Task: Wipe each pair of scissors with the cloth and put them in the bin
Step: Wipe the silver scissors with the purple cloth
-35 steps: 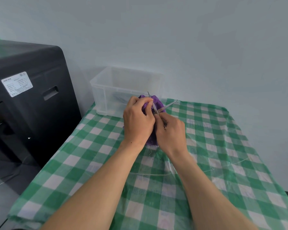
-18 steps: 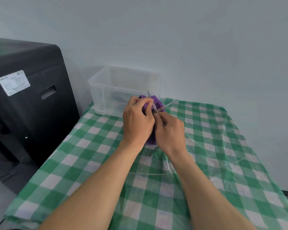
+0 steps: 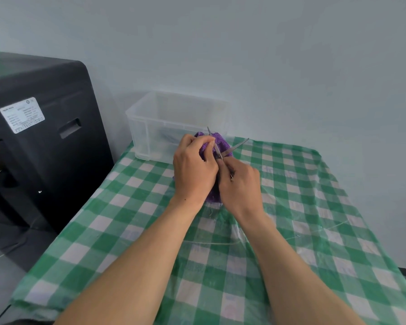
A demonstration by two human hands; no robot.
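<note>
A pair of slim metal scissors (image 3: 234,148) is held above the table with its blades spread apart and pointing away from me. My right hand (image 3: 240,186) grips the handles, which its fingers hide. My left hand (image 3: 193,171) holds a purple cloth (image 3: 220,139) bunched against the left blade. The cloth hangs down between both hands. Just behind my hands stands the clear plastic bin (image 3: 150,127), with dim shapes showing through its wall.
The table wears a green and white checked cover (image 3: 291,207) under clear plastic film. A tall black machine (image 3: 33,137) stands to the left of the table. A pale wall runs close behind the bin and along the right side.
My hands, the cloth and the scissors hold almost the same pose. Only the view has shifted slightly.
</note>
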